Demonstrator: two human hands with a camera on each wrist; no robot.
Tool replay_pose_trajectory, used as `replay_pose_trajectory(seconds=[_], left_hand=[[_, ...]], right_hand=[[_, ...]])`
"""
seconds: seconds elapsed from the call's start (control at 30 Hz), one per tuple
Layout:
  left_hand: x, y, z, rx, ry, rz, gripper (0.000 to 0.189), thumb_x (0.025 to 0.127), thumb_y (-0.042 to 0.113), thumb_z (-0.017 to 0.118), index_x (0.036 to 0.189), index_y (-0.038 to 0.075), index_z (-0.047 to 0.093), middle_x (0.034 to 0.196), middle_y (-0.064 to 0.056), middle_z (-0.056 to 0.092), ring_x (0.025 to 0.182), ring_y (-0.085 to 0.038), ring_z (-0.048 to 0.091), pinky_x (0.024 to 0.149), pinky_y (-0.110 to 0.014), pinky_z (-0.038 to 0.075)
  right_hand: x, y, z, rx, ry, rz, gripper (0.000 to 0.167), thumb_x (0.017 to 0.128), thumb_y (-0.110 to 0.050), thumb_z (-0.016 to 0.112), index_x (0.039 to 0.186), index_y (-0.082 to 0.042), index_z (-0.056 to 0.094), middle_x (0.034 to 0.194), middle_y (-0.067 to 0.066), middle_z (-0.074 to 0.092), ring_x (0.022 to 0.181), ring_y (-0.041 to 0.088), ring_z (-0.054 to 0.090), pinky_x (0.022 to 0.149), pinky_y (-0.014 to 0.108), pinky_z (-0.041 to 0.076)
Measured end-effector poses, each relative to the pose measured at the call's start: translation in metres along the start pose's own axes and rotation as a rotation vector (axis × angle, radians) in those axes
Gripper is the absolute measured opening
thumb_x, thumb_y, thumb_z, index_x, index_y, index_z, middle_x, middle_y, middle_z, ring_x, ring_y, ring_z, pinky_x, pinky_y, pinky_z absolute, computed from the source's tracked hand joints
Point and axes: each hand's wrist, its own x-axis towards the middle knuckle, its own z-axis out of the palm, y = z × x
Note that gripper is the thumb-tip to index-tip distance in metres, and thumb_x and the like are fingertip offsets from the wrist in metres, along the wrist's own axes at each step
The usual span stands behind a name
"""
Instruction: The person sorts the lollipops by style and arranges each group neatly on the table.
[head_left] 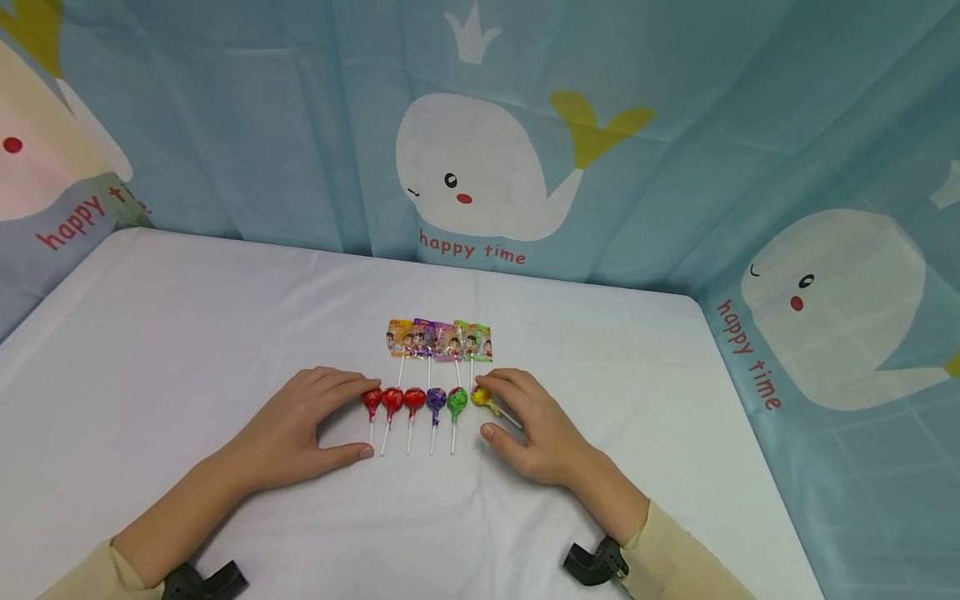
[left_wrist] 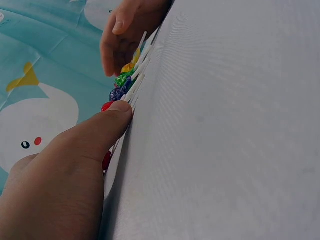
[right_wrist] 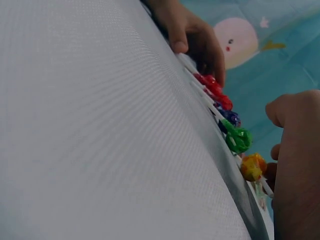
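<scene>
A row of round wrapped lollipops lies on the white cloth, sticks toward the person. From the left come three red lollipops [head_left: 414,398], a purple lollipop [head_left: 437,398] and a green lollipop [head_left: 457,401]. At the right end the yellow lollipop [head_left: 482,396] lies askew, its stick slanting under the right hand. My left hand [head_left: 307,429] rests at the left end, fingertips at the outermost red head and thumb spread near its stick. The right hand [head_left: 536,429] has its fingertips at the yellow head; its thumb stands apart from the stick.
Behind the row lie several lollipops in flat printed wrappers, among them an orange wrapper [head_left: 399,337] and a green wrapper [head_left: 480,342], overlapping side by side. Their sticks point toward the row. A blue whale-print curtain [head_left: 300,150] hangs behind the white-covered table [head_left: 225,292].
</scene>
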Motion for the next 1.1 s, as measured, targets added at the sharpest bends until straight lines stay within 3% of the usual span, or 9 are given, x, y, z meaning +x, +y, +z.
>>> replay_pose_trajectory(seconds=[0.17,0.37,0.5,1.1], left_hand=[[0.0,0.0,-0.001,-0.005,0.003,0.003,0.084,0.08,0.052,0.096,0.152,0.021,0.065,0.145,0.006,0.066,0.132,-0.02,0.058,0.108,-0.054,0.047],[-0.001,0.0,0.0,-0.008,-0.003,-0.008,0.083,0.081,0.054,0.095,0.152,0.022,0.065,0.146,0.006,0.066,0.133,-0.021,0.058,0.109,-0.055,0.047],[-0.002,-0.001,0.0,-0.006,-0.004,-0.008,0.083,0.081,0.055,0.095,0.152,0.022,0.065,0.146,0.006,0.066,0.133,-0.02,0.057,0.109,-0.054,0.047],[-0.002,0.0,-0.001,0.002,0.002,-0.002,0.083,0.081,0.054,0.095,0.151,0.022,0.065,0.146,0.007,0.065,0.133,-0.02,0.057,0.108,-0.053,0.048]], right_hand=[[0.0,-0.001,-0.001,-0.021,0.012,0.006,0.059,0.102,-0.035,0.07,0.153,-0.007,0.06,0.15,0.006,0.06,0.142,0.023,0.054,0.119,0.048,0.046],[-0.005,-0.001,-0.002,-0.067,0.081,-0.015,0.054,0.098,-0.027,0.074,0.146,-0.005,0.065,0.129,0.004,0.069,0.122,0.02,0.062,0.106,0.045,0.053],[-0.009,-0.001,-0.003,-0.063,0.08,-0.052,0.051,0.097,-0.021,0.075,0.146,-0.007,0.066,0.124,0.001,0.071,0.117,0.019,0.064,0.106,0.046,0.052],[-0.016,-0.009,-0.002,-0.032,0.016,-0.148,0.049,0.094,-0.018,0.078,0.141,-0.007,0.069,0.14,0.002,0.069,0.132,0.023,0.063,0.114,0.045,0.05]])
